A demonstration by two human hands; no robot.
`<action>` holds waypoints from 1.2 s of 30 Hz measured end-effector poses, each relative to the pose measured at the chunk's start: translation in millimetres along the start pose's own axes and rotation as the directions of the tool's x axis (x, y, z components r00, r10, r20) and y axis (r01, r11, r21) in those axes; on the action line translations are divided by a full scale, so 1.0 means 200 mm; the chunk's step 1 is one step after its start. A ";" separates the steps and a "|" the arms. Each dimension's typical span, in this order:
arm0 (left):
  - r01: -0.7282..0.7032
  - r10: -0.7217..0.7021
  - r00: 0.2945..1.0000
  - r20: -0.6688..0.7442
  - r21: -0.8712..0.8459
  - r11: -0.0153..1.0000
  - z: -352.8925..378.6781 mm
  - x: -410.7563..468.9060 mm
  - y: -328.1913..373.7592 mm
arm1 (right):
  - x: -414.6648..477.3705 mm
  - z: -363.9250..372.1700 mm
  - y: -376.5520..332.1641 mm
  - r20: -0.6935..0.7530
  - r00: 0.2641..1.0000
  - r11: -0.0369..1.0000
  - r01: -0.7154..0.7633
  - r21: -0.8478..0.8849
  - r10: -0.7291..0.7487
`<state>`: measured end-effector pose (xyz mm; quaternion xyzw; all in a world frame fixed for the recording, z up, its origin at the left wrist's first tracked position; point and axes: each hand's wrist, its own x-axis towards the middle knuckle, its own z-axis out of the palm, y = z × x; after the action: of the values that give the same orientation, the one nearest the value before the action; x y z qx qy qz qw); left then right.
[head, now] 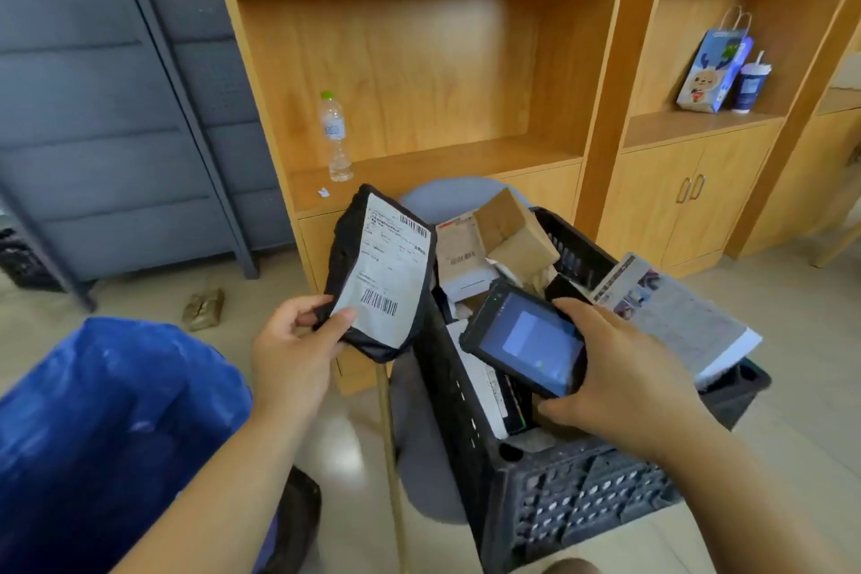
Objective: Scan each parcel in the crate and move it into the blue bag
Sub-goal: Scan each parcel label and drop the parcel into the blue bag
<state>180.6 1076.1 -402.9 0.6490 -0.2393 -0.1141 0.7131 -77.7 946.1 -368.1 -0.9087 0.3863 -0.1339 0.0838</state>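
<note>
My left hand [293, 350] grips the lower corner of a black soft parcel [379, 273], whose white barcode label faces me, held up left of the crate. In my right hand [624, 368] is a black handheld scanner [524, 338] with its screen lit, hovering over the crate and pointing toward the parcel. The black plastic crate [577, 494] rests on a grey chair and holds several parcels, among them a brown cardboard box [512, 233] and a white printed mailer [675, 312] lying over its right rim. The blue bag [102, 424] stands open at lower left.
A wooden shelf unit [419, 75] stands right behind the crate, with a water bottle [334, 138] on its ledge. A paper gift bag [713, 70] and a cup sit on the right shelf. A small brown packet [203, 308] lies on the floor by grey metal racks.
</note>
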 end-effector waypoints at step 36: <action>0.200 -0.109 0.916 -0.386 0.202 0.959 -0.83 0.00 -0.27 | 0.19 0.27 -0.69 0.190 0.929 0.940 0.335 -0.069 -0.317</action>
<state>270.1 1214.0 -463.5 0.7564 -0.0598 -0.0164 0.6511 57.4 1016.5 -377.3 -0.9716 0.2271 -0.0457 0.0484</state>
